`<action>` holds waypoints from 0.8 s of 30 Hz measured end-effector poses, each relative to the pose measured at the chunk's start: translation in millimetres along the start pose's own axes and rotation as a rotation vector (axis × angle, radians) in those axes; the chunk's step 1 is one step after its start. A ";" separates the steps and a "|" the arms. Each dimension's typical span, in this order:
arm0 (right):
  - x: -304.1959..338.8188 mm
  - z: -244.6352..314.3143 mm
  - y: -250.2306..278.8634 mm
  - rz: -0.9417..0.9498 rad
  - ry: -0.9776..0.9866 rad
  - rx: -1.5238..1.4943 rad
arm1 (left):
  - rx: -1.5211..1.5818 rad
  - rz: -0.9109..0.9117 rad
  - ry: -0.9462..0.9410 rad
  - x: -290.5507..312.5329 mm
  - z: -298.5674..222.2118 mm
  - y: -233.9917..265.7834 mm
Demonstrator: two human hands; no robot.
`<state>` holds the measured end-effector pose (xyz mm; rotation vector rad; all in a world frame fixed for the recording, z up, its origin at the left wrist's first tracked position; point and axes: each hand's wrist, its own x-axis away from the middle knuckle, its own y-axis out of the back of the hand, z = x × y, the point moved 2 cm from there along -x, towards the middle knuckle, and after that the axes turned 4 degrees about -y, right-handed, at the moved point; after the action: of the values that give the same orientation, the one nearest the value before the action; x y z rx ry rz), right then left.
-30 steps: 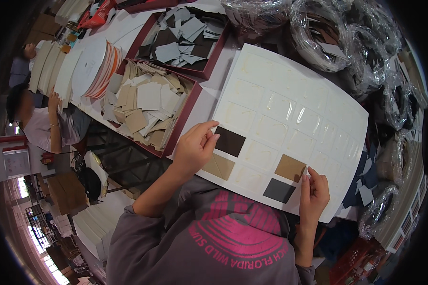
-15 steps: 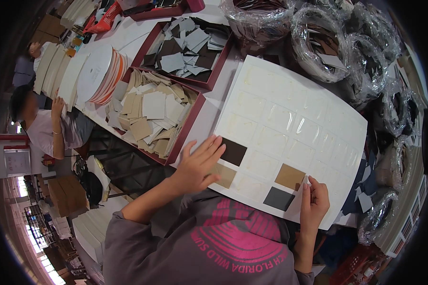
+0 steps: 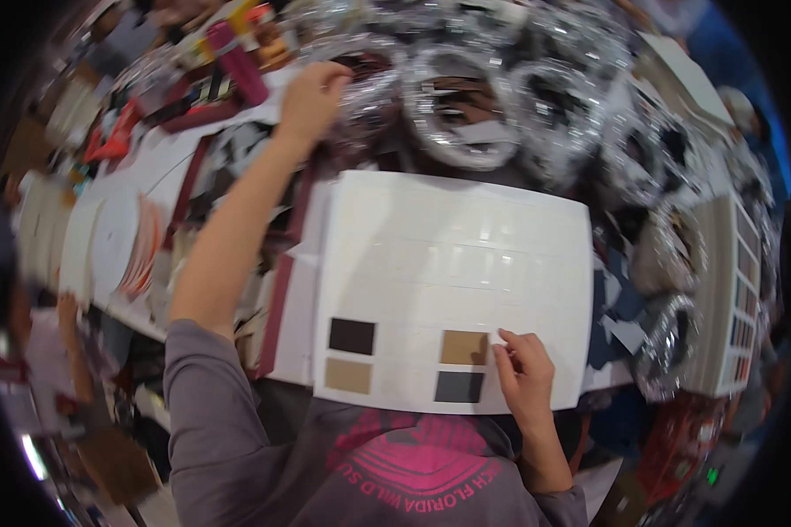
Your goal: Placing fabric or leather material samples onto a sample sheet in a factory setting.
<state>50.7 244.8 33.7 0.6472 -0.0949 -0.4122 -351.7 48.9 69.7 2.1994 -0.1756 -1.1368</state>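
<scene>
A white sheet point(image 3: 395, 351) with rows of glossy rectangular patches lies before me. Four-cornered swatches sit along its near part: dark brown point(image 3: 351, 336) above beige point(image 3: 348, 376) at left, tan point(image 3: 463, 348) above grey point(image 3: 459, 386) further right. My left hand point(image 3: 311, 101) is stretched far out to a plastic-wrapped round container point(image 3: 365, 114) holding dark reddish pieces; blur and the bent fingers hide its grip. My right hand point(image 3: 526, 369) rests over the sheet just right of the tan swatch. Its fingers are curled, thumb near the index tip; anything small between them cannot be made out.
More plastic-wrapped containers point(image 3: 459, 145) of pieces line the back and right. Dark red boxes point(image 3: 279, 307) of cut pieces stand at left, partly behind my left arm. Beyond are a large white spool point(image 3: 114, 235), a purple bottle point(image 3: 237, 63) and another person point(image 3: 48, 351).
My left hand has left the dark brown swatch and reached forward to a wrapped container. The view has turned, so the sheet sits further left. My right hand stays by the tan swatch.
</scene>
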 end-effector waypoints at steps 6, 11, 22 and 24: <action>-7.3 -34.0 43.7 -0.022 -0.004 0.173 | -0.430 0.502 0.060 -47.5 79.9 -54.5; -83.3 -69.1 120.9 -0.152 0.226 0.409 | -0.521 0.403 -0.086 -41.9 46.4 -40.9; -345.8 -172.3 169.9 -0.478 -0.221 0.429 | -0.428 0.437 -0.010 -36.2 61.1 -40.1; -352.5 -167.4 160.9 -0.489 -0.181 0.589 | -0.507 0.449 -0.112 -36.6 60.3 -39.5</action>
<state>-181.0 596.9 11.9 1.2207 -0.2377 -0.9325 -427.3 64.9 46.0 1.5513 -0.3646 -0.9241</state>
